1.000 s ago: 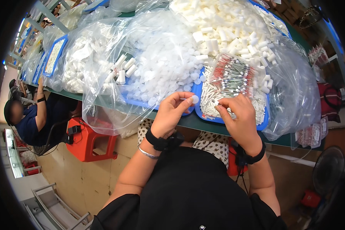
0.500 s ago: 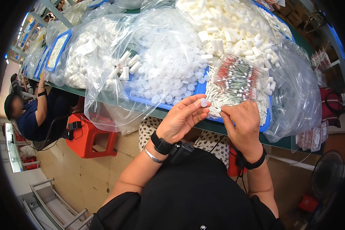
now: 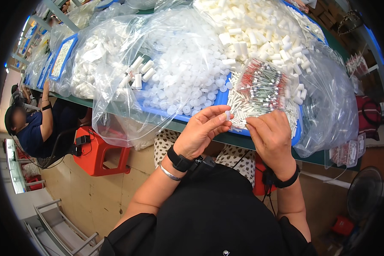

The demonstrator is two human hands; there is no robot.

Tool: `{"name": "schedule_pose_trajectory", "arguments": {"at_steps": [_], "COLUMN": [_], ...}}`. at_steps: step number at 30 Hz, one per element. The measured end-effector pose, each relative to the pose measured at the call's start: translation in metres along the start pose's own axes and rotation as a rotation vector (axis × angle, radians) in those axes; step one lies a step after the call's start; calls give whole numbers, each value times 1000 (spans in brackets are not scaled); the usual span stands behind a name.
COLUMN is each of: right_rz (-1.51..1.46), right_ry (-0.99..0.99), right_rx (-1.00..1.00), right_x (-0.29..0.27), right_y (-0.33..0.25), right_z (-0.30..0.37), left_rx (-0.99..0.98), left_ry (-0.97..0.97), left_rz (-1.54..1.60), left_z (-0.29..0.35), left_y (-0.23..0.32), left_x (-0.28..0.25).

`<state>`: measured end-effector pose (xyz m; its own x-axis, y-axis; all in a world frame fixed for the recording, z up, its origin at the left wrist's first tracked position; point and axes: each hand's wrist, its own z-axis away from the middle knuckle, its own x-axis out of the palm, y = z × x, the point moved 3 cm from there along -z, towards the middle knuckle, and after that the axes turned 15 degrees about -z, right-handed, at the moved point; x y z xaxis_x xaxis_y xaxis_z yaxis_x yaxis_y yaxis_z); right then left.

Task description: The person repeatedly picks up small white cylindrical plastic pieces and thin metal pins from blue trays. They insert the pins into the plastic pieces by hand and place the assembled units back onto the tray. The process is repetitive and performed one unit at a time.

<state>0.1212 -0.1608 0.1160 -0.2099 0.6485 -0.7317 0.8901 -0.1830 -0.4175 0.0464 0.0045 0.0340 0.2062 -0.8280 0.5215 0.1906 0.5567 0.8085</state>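
Note:
Between thumb and fingertips, my left hand [image 3: 204,131] pinches a small translucent white plastic cap [image 3: 228,115], now seen nearly edge-on. My right hand [image 3: 270,135] is closed in a pinch a little to its right, over the front of a blue tray [image 3: 297,138]. Whatever those right fingertips hold is too small to make out. Short thin white rods [image 3: 239,107] fill the tray under my hands. On top of them rests a clear container [image 3: 262,83] of small parts with red and grey-green wires. Left of it, a heap of similar translucent caps [image 3: 192,91] lies in another blue tray.
Bagged white cylinders [image 3: 100,64] stand at the left, and a large pile of cream tubes [image 3: 260,32] is at the back. Loose clear plastic sheeting [image 3: 328,102] drapes the right side. A co-worker [image 3: 34,128] sits far left beside a red stool [image 3: 100,151].
The cap in my left fingers has turned from nearly face-on to edge-on, and the left fingers have curled slightly. My right hand has barely moved.

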Motion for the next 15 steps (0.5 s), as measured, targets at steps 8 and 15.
{"name": "schedule_pose_trajectory", "arguments": {"at_steps": [8, 15], "right_rz": [-135, -312], "right_ry": [4, 158], "right_rx": [57, 254], "right_x": [10, 35], "right_y": [2, 3], "right_z": [5, 16], "left_rx": [-70, -71], "left_ry": [-106, -178], "left_rz": [42, 272], "left_z": [-3, -6], "left_y": [-15, -35], "left_x": [2, 9]}}
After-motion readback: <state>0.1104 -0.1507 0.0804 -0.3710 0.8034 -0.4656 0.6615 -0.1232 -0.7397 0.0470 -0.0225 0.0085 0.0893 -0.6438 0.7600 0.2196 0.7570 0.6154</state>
